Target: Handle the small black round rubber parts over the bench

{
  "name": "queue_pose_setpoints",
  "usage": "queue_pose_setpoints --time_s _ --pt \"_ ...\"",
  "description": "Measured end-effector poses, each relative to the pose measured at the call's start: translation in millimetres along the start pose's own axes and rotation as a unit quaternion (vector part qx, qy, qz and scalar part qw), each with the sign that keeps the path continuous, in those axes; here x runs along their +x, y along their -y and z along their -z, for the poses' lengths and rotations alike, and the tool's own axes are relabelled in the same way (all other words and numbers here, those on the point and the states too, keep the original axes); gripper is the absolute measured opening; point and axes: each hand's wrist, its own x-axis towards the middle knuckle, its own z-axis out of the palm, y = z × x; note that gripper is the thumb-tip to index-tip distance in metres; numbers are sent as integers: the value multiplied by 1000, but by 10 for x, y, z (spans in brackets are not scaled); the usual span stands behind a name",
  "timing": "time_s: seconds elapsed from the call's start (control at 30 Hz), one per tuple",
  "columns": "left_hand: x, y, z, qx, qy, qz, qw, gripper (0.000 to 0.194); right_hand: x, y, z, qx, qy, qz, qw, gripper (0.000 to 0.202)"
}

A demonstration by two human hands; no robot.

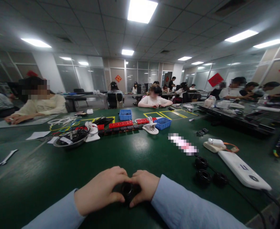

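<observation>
Left hand and right hand pinch a black part.
Uneven finger pressure could tip it left or right.

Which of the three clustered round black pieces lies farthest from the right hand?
The rightmost round piece; the other two pieces lie further left, nearer the right hand.

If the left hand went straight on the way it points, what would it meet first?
Most likely the right hand, which faces the left hand across the dark part they both hold. They are close, perhaps touching; exact depth is unclear.
</observation>
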Motion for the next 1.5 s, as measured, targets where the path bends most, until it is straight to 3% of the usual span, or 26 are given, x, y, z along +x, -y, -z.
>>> queue_pose_setpoints --time_s 0.4,0.67,0.97,1.27,1.5 --pt "39 -155 -140 117 -54 121 984 37 24 -46 -85 36 -41 -6 999 49" --pt "80 -237 -234 181 -102 185 961 33 -10 157 18 -14 -35 -107 994 51" --pt "100 -247 -315 206 -144 198 947 40 -18 200 32 -69 -48 -118 989 61" --pt "110 -238 -314 192 -136 199 951 37 -27 200 8 -23 -92 -108 990 66" --pt "229 -197 -311 180 -143 203 952 38 -62 154 27 -26 -131 -130 983 48"
